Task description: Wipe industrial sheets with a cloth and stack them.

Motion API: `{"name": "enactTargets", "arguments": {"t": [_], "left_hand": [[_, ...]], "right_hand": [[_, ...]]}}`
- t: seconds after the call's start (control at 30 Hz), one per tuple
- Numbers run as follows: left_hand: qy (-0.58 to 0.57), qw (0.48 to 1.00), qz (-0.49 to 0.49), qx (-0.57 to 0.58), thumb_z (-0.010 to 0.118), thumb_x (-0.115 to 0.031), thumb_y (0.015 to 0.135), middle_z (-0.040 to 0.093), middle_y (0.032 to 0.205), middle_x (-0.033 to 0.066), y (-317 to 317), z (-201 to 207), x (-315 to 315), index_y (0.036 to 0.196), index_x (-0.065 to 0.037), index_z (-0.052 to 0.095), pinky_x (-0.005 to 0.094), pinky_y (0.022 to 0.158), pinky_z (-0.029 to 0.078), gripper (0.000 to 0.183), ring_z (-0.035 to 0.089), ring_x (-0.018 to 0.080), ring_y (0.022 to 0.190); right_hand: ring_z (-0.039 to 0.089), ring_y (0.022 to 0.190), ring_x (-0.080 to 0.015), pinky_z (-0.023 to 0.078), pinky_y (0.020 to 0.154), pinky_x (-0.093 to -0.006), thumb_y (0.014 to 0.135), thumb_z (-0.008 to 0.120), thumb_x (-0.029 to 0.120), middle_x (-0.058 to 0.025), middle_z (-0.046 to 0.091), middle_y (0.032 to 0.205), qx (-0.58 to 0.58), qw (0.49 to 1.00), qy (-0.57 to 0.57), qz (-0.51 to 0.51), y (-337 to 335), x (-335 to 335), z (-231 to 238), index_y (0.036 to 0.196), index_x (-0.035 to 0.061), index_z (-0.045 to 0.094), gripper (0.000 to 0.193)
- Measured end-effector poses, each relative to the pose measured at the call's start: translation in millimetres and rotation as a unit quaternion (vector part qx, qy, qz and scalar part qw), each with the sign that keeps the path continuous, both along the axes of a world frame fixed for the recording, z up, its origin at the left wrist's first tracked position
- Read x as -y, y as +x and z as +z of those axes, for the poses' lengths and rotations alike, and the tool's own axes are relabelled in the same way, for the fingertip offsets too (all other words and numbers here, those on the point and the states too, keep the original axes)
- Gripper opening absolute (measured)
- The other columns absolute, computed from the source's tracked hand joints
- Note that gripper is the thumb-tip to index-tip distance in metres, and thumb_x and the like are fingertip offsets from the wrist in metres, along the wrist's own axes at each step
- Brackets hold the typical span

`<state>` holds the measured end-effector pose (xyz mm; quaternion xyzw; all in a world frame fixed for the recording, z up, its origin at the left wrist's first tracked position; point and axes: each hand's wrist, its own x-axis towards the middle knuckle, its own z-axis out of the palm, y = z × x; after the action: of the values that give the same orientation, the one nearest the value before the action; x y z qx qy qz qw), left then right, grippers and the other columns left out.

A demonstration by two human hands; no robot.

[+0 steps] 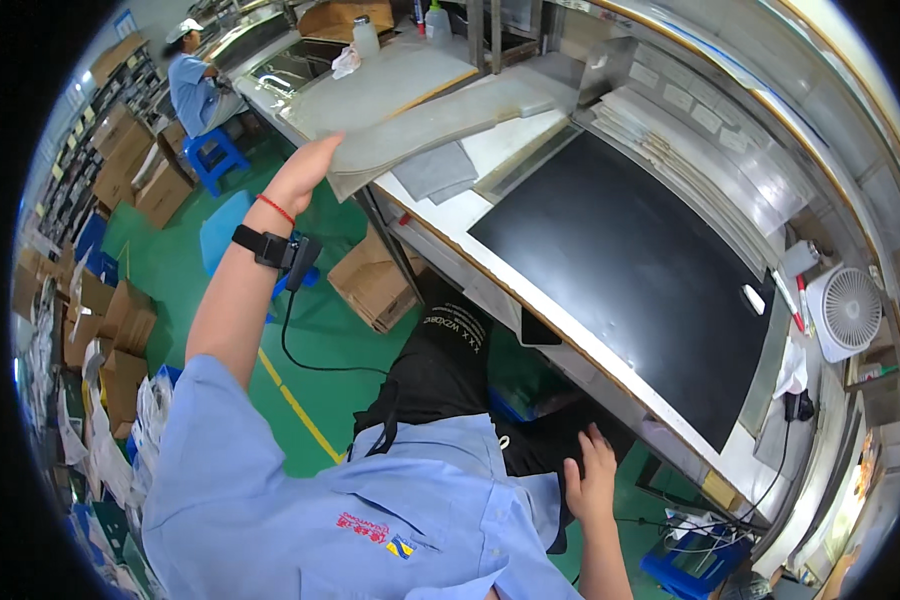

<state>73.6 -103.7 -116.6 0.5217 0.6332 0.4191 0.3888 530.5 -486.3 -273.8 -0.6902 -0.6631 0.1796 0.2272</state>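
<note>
My left hand (302, 172) reaches out to the left end of the workbench and grips the edge of a stack of thin grey translucent sheets (440, 125). A red string and a black wrist strap with a cord sit on that forearm. My right hand (592, 478) rests on my lap below the bench edge, fingers spread on dark cloth, holding nothing. A large black mat (630, 270) covers the bench surface in front of me, bare except for a small white piece (754, 298) near its right side.
A white fan (850, 308) and red pens (798, 300) stand at the right. Grey cloths (435, 170) lie beside the sheets. Cardboard boxes (370, 285) sit on the green floor. Another person (192, 85) sits on a blue stool at the far left.
</note>
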Motion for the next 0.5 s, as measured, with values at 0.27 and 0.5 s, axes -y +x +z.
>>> {"name": "enactTargets", "arguments": {"t": [0.27, 0.5], "left_hand": [[-0.019, 0.958, -0.015, 0.286, 0.052, -0.027, 0.098, 0.061, 0.123, 0.0057, -16, -12, -9, 0.127, -0.004, 0.055, 0.0348, 0.092, 0.047, 0.037, 0.059, 0.0164, 0.108], [0.061, 0.982, -0.121, 0.131, 0.053, -0.010, 0.095, 0.051, 0.137, 0.0105, -1, -4, -23, 0.145, 0.000, 0.033, 0.0350, 0.105, 0.042, 0.054, 0.054, 0.0206, 0.120]], "right_hand": [[0.057, 0.112, -0.0348, 0.043, 0.095, -0.0436, 0.080, 0.072, 0.022, -0.0143, 0.060, 0.127, -0.072, 0.971, 0.097, 0.208, -36, -80, 78, 0.118, 0.0018, 0.063, 0.045], [0.059, 0.108, -0.0308, 0.045, 0.092, -0.0399, 0.084, 0.070, 0.021, -0.0112, 0.063, 0.122, -0.173, 0.928, 0.118, 0.309, -82, -157, 120, 0.117, 0.0022, 0.063, 0.038]]}}
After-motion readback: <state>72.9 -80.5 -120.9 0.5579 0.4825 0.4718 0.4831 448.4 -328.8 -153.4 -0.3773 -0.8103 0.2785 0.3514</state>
